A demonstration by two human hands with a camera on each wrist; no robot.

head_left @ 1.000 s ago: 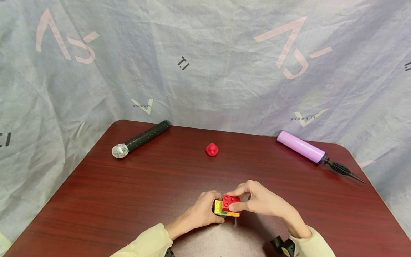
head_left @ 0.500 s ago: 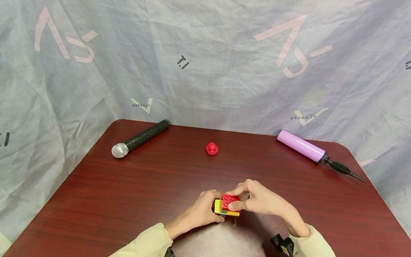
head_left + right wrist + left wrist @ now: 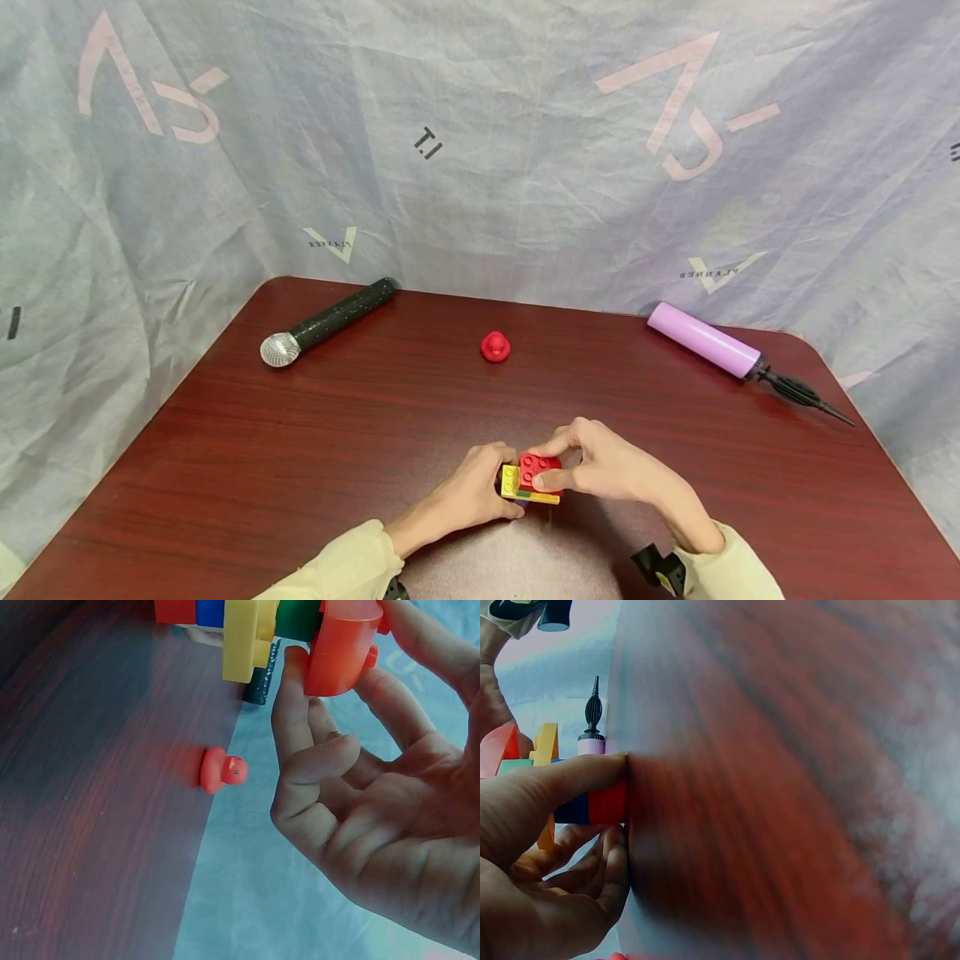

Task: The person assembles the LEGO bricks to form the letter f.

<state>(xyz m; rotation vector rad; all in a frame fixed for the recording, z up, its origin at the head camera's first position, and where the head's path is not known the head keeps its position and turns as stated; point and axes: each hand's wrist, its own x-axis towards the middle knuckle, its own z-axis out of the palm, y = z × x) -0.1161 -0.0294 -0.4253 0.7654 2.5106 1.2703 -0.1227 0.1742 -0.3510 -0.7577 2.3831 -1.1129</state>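
A stack of toy building bricks stands on the table between both hands. From the bottom up it has a red brick [image 3: 607,805], a blue brick [image 3: 571,810], a wider yellow brick [image 3: 238,641], a green brick [image 3: 296,619] and a curved red brick [image 3: 529,463] on top. My left hand [image 3: 471,492] grips the low part of the stack, thumb on one side and fingers on the other. With thumb and fingers, my right hand [image 3: 611,467] pinches the curved red top brick. The green brick is mostly hidden from above.
A black microphone [image 3: 341,318] lies at the back left of the dark red table [image 3: 300,442]. Beyond the hands sits a small red rubber duck [image 3: 495,347]. A purple hand pump [image 3: 705,342] lies at the back right, before a hanging grey cloth [image 3: 480,208].
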